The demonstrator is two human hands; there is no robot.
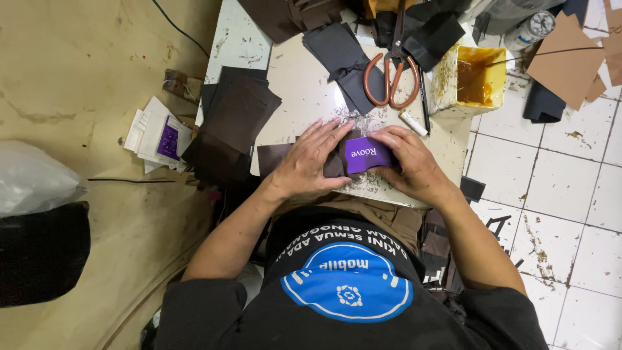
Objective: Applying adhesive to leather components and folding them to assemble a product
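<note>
Head view | both hands pressed flat, together: left hand (310, 162), right hand (408, 162) on purple card (367, 154) over dark leather piece (275, 157), near edge of board (304, 91) | card light, stiff, probably slick; best pinched at edges | scissors (391, 71) at far edge

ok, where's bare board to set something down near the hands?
Best patch: pale board between the dark brown stack on the left and the scissors. A narrow strip lies right of the right hand, below the yellow glue tub. The far edge is crowded with dark cut pieces; both hands cover the purple card.
</note>
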